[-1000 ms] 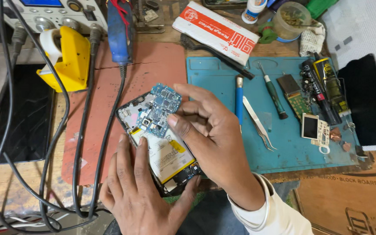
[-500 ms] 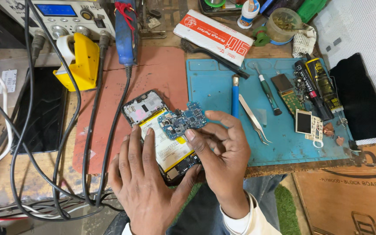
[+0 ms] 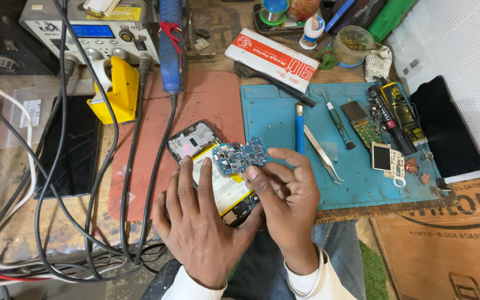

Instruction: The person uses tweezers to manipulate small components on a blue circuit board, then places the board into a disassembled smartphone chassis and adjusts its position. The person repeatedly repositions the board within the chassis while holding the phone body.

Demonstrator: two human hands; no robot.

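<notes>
Right hand pinches the blue circuit board by its edge; looks light, stiff, fragile. Left hand lies flat, fingers spread, on the opened phone just below it.

Blue board over a yellow battery, on red and teal mats

The circuit board is blue, dotted with silver parts; the phone beneath shows a yellow battery in a black frame. The mat under it is brick red, the mat beside it teal. A yellow stand sits among black cables. The tweezers are silver, the box white and red, the cloth apparently black.
</notes>
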